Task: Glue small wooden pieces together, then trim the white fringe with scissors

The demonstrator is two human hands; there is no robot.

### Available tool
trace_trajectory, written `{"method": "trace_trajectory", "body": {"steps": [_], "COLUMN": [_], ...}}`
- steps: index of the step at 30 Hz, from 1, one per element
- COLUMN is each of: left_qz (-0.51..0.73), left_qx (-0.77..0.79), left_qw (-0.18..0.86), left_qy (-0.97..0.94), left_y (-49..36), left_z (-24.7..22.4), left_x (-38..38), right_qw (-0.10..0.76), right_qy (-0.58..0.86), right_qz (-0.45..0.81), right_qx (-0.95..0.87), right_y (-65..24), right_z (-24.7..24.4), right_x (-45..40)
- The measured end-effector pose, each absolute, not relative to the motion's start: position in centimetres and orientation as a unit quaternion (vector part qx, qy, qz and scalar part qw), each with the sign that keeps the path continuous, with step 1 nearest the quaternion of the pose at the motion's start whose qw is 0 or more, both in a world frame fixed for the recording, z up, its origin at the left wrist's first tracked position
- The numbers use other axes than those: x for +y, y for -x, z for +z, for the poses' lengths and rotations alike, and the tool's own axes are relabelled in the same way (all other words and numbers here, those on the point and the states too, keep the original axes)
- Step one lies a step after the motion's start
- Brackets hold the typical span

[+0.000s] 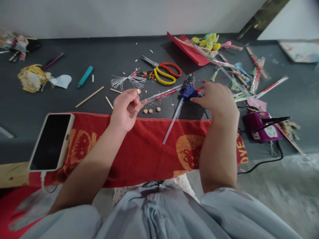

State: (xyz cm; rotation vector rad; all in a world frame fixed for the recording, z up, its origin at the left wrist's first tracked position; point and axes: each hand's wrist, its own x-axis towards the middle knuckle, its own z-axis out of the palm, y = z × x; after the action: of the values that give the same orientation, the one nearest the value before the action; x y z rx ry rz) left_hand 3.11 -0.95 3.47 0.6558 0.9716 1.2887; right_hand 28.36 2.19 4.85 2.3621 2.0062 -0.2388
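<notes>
The glue gun (188,92) is cased in smooth plastic. The scissors (157,65) are bladed in shiny metal and handled in plastic. Rough-piled cloth is shown by the towel (144,149), a matt finish by the table (104,53).

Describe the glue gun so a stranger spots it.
Find the red towel on the table. Just beyond it, beside the right hand, sits the glue gun. Its dark blue body and translucent stick jutting over the towel set it apart.

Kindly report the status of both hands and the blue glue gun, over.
Left hand pinching small pale piece. Right hand at blue glue gun, contact unclear. Wrapped stick between them.
</notes>
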Motion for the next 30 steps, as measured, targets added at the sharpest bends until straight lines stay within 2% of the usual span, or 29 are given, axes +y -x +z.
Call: {"method": "trace_trajectory", "body": {"steps": [10, 30], "left_qz": [0.56, 0.567], "left_qx": [0.408, 0.4], "left_qw": [0.654, 0.651], "left_qy": [-0.304, -0.309], "left_y": [-3.2, -2.8], "left_z": [3.5, 2.5], "left_x": [-1.1, -0.7], "right_qw": [-0.012, -0.004], "right_qy": [-0.754, -0.753], "right_qz": [-0.038, 0.015], "right_qx": [0.656, 0.657], "right_y": [-27.9, -27.4], "right_z": [3.7, 2.3], "right_x": [2.4, 2.8]}}
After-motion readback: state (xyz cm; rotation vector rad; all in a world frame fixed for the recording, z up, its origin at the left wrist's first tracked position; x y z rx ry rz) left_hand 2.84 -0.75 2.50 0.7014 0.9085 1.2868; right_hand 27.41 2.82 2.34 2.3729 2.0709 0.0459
